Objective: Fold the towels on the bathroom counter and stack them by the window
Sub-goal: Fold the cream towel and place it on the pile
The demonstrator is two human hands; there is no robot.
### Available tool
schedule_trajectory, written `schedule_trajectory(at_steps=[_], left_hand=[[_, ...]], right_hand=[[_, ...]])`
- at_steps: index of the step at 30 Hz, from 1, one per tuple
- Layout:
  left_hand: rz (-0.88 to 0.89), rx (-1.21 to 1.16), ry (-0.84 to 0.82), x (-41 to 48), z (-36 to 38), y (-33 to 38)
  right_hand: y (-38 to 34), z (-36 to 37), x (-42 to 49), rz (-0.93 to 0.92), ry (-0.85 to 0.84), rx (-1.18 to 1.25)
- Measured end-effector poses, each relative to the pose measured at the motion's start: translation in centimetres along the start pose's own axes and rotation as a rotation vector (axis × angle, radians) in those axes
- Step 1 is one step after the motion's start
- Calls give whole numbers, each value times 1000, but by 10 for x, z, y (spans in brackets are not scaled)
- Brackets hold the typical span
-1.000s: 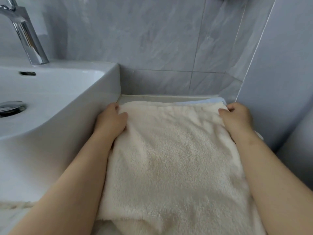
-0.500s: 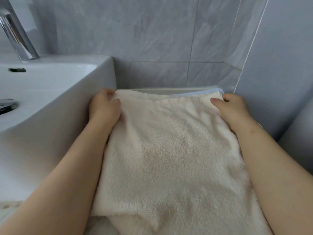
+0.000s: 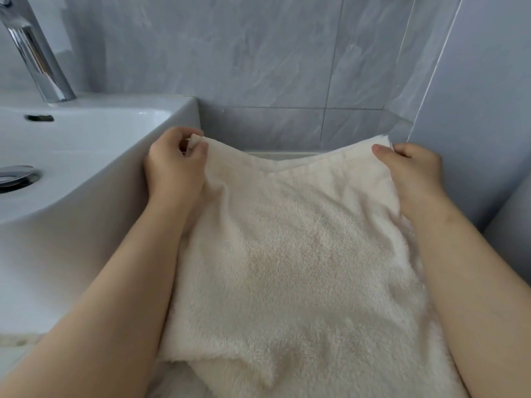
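Forearms come in from the bottom corners on either side of a cream towel [image 3: 301, 268], which fills the space between them. Nearest the viewer, its fluffy lower edge bunches over another layer of the same cream cloth underneath. Farther up, the towel rises toward both hands, and its far hem sags in a shallow dip between them. The left hand [image 3: 172, 165] pinches the far left corner between thumb and curled fingers, with a small tab of cloth sticking up above the thumb. The right hand [image 3: 413, 176] grips the far right corner, thumb lying on top of the hem and fingers curled behind it. Both corners are held up off the layer below.

Just left of the left hand stands the outer wall of a white sink [image 3: 120, 179]; whether the knuckles touch it cannot be told. Inside the basin, well to the left of that hand, sit a metal drain plug [image 3: 17, 175] and, beyond it, a dark overflow slot [image 3: 39, 118]. A chrome tap [image 3: 37, 56] rises from the sink's back rim.

Beyond the sagging hem, between the hands, a pale strip of counter [image 3: 275, 154] shows. Behind it stands a grey marbled tile wall [image 3: 258, 53], and just right of the right hand a plain grey panel [image 3: 488, 110] meets that wall at the corner.
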State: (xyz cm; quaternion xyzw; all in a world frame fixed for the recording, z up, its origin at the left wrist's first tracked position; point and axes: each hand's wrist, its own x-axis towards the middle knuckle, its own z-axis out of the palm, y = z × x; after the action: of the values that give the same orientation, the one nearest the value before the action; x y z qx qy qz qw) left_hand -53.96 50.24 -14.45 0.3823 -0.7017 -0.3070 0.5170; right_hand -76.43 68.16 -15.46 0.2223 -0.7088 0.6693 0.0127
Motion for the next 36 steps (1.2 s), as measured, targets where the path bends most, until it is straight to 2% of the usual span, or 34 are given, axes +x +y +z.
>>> schedule_trajectory(at_steps=[8,13,17,22,26,32,36], left_hand=[[34,68,-8,-2,-14,18],[-28,158,-180,-4,-37,38],[60,174,-316,-18,-58,48],[181,251,-358,-41,-87,63],[211,273,-408,-67,-117,72],[60,238,-620,-132,-147,50],[-28,190,-659,-163,-164,40]], right_hand=[[-26,-12,-12,-70,46,129],[-39,-27,-29,-75,-36,157],[-49,-41,-49,-53,-121,111],[-73,-68,-75,-37,-118,125],[-80,-90,-100,-17,-154,136],[-55,-102,-148,146,-352,121],[-51,-115,-175,191,-567,-36]])
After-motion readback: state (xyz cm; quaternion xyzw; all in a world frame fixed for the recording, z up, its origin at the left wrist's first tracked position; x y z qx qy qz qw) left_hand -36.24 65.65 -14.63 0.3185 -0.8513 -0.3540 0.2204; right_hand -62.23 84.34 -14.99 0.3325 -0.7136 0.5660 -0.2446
